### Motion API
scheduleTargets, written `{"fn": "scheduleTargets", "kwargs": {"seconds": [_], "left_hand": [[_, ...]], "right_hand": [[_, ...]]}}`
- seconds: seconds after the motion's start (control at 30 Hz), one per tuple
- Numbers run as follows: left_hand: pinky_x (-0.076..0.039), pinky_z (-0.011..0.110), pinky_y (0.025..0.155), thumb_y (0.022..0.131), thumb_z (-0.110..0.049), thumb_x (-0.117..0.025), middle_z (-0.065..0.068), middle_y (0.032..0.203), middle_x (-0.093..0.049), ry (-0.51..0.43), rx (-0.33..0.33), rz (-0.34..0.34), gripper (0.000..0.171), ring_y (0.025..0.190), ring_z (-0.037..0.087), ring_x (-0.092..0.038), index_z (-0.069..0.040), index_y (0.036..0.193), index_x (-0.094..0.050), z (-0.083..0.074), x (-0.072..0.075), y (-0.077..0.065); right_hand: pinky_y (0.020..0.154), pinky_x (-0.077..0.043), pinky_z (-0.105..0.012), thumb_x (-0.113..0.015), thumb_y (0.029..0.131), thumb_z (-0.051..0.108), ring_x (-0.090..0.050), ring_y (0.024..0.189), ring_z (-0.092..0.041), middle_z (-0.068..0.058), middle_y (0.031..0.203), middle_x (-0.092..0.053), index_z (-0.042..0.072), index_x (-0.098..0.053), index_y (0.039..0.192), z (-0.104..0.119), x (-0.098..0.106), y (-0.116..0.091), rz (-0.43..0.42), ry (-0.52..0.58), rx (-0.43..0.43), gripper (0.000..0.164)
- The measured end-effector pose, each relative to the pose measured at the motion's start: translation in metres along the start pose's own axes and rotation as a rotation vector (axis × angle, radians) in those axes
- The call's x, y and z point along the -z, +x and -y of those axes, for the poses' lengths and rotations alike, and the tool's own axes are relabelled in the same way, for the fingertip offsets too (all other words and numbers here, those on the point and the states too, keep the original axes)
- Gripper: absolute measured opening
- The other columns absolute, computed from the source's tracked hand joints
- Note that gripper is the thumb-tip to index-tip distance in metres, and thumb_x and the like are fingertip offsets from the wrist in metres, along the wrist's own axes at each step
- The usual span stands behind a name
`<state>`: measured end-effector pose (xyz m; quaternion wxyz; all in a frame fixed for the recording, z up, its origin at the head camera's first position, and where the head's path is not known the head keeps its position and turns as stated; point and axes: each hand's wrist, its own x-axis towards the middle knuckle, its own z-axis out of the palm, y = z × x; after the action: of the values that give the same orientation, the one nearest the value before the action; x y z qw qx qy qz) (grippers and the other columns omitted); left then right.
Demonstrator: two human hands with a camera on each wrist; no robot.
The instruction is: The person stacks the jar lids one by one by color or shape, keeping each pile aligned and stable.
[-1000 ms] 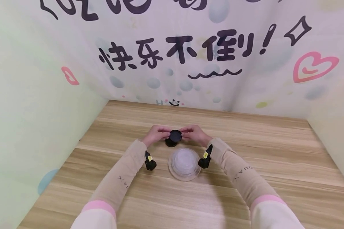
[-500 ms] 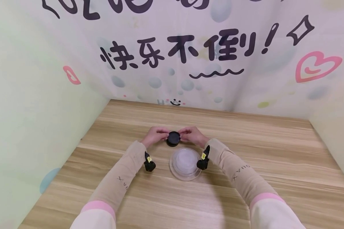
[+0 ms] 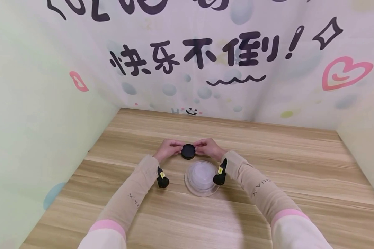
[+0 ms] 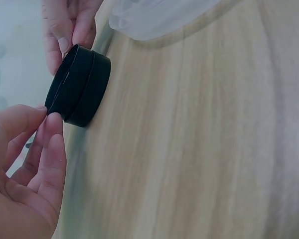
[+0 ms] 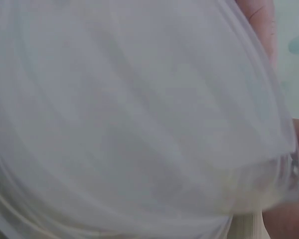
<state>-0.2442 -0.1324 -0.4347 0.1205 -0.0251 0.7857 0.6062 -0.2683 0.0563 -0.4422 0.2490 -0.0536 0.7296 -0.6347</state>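
Item: small black jar [image 3: 188,151], lidded, stood on the bench [image 3: 268,166] just behind a clear plastic bowl [image 3: 202,175]. Left hand [image 3: 167,149] and right hand [image 3: 208,148] pinched its lid rim with fingertips. Risk: shallow grips may have slipped, skidding the jar against the bowl.

A clear bowl [image 3: 201,176] seemingly crowds the near side between both wrists.
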Motion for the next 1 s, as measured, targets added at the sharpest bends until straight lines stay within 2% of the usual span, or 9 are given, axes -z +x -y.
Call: {"fn": "scheduleTargets", "kwargs": {"seconds": [0.23, 0.5, 0.8, 1.0], "left_hand": [[-0.05, 0.023, 0.063, 0.081, 0.0, -0.06, 0.007, 0.081, -0.065, -0.01, 0.002, -0.011, 0.024, 0.064, 0.007, -0.057, 0.006, 0.105, -0.062, 0.0021, -0.0011, -0.0001], [-0.05, 0.024, 0.065, 0.082, -0.001, -0.06, 0.011, 0.089, -0.065, -0.008, 0.012, -0.011, 0.025, 0.065, 0.007, -0.057, 0.005, 0.105, -0.062, 0.0036, -0.0024, -0.0011], [-0.05, 0.021, 0.061, 0.081, -0.002, -0.06, 0.007, 0.082, -0.064, -0.016, 0.03, -0.032, 0.023, 0.062, 0.005, -0.056, 0.005, 0.103, -0.063, 0.0057, -0.0039, 0.0003], [-0.049, 0.021, 0.06, 0.082, -0.002, -0.06, 0.008, 0.082, -0.064, -0.01, 0.032, -0.037, 0.023, 0.063, 0.007, -0.057, 0.004, 0.103, -0.063, 0.006, -0.0045, -0.0001]], "right_hand": [[0.08, -0.048, -0.03, -0.05, 0.082, -0.012, -0.058, 0.08, -0.013, -0.017, 0.098, -0.058, -0.014, -0.049, 0.114, 0.0037, -0.001, -0.0027, -0.005, -0.012, -0.014, 0.032], [0.08, -0.048, -0.03, -0.05, 0.082, -0.012, -0.058, 0.082, -0.015, -0.021, 0.102, -0.058, -0.014, -0.05, 0.114, 0.0041, -0.0018, -0.0035, -0.01, -0.011, -0.024, 0.031], [0.078, -0.049, -0.028, -0.052, 0.081, -0.012, -0.059, 0.078, -0.013, -0.018, 0.098, -0.059, -0.014, -0.051, 0.114, 0.0035, -0.0003, -0.0033, -0.013, 0.006, -0.017, 0.032], [0.078, -0.049, -0.028, -0.052, 0.082, -0.012, -0.059, 0.081, -0.014, -0.022, 0.104, -0.058, -0.013, -0.051, 0.114, 0.0047, -0.0003, -0.0042, -0.017, -0.007, -0.024, 0.032]]}}
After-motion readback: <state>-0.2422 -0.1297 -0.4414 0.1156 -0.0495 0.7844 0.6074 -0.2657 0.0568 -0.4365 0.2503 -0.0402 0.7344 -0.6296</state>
